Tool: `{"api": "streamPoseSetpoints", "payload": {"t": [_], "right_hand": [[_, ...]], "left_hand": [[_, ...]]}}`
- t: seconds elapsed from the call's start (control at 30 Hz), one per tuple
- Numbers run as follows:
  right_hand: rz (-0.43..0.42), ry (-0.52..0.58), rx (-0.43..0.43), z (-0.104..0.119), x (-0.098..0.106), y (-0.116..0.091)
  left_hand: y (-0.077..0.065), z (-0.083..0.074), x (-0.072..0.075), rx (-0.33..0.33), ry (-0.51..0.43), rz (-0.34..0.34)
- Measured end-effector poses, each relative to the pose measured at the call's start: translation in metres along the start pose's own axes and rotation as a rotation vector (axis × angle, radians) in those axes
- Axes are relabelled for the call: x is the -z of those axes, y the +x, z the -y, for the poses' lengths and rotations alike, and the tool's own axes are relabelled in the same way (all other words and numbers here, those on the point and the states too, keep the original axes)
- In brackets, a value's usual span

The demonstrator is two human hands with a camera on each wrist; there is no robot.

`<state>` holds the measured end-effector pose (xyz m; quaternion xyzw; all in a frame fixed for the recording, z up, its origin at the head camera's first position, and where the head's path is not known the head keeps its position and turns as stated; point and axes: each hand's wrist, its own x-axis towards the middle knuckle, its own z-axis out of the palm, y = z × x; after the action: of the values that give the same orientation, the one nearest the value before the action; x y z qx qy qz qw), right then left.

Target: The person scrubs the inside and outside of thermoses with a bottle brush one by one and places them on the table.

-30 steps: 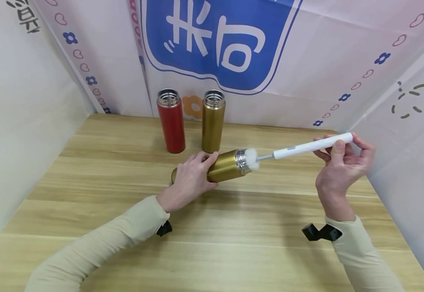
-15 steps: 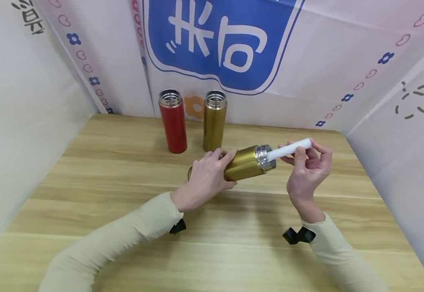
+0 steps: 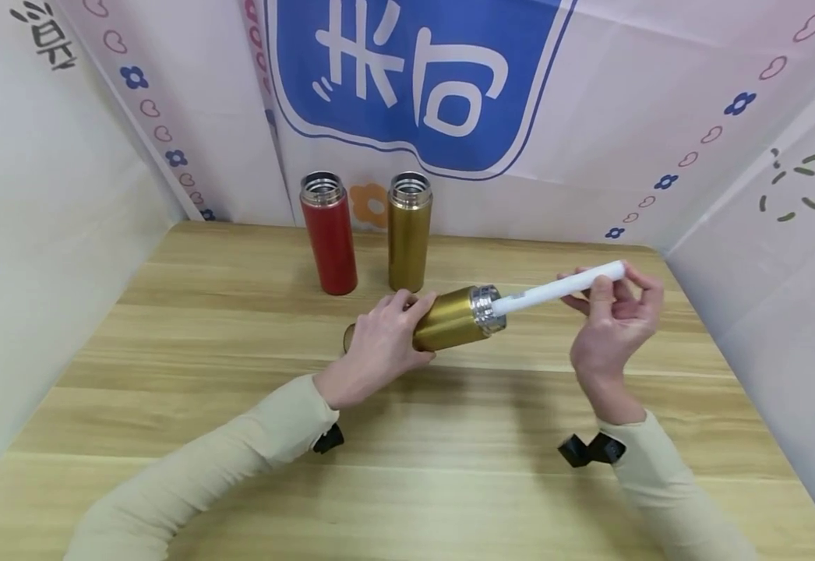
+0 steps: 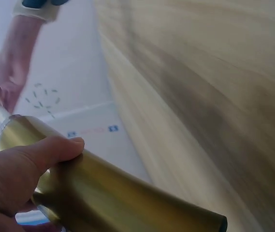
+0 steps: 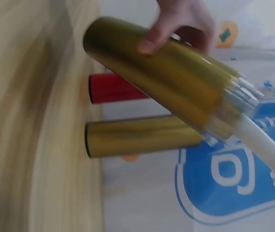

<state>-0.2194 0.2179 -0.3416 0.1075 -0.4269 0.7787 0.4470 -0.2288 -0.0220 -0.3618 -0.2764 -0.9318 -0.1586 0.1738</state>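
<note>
My left hand (image 3: 382,339) grips a gold thermos bottle (image 3: 453,321) round its body and holds it tilted over the table, its silver threaded mouth facing right. In the left wrist view the thumb lies along the gold bottle (image 4: 113,188). My right hand (image 3: 614,327) pinches the far end of a white bottle brush handle (image 3: 562,289) between thumb and fingers. The handle's other end enters the bottle's mouth, so the brush head is hidden inside. From the right wrist, the white handle (image 5: 263,145) shows coming out of the threaded neck.
Behind the held bottle, a red bottle (image 3: 330,241) and a second gold bottle (image 3: 409,241) stand upright and uncapped at the back of the wooden table (image 3: 449,467). A printed cloth (image 3: 590,117) hangs behind them, with white walls at both sides.
The brush went deep into the bottle from its mouth, where white bristles showed, then slid partly back out. The held bottle shifted right, then slightly left. Both hands keep their hold.
</note>
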Motion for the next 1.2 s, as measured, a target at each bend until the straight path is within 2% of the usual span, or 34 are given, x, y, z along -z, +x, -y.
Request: {"api": "streamPoseSetpoints", "payload": {"t": [0.13,0.3,0.47,0.7,0.77,0.97,1.2], "right_hand": [[-0.035,0.017,-0.022,0.01,0.004,0.013],[-0.059,0.041,-0.035,0.017,0.003,0.02],[-0.091,0.058,-0.037,0.022,0.005,0.03],[-0.15,0.061,-0.046,0.028,0.011,0.04],[-0.166,0.096,-0.059,0.029,0.012,0.042],[-0.169,0.066,-0.033,0.032,0.014,0.044],[-0.203,0.063,-0.078,0.03,0.015,0.037]], "left_hand": [[-0.004,0.009,0.001,-0.008,-0.024,-0.007],[-0.003,0.012,0.003,-0.027,-0.067,-0.002],[-0.002,0.015,0.008,-0.006,-0.049,0.027],[-0.007,0.021,0.007,-0.012,-0.038,0.025],[-0.008,0.023,0.006,-0.02,-0.043,0.021],[-0.009,0.023,0.007,-0.029,-0.052,0.035],[-0.011,0.023,0.005,-0.021,-0.041,0.007]]}}
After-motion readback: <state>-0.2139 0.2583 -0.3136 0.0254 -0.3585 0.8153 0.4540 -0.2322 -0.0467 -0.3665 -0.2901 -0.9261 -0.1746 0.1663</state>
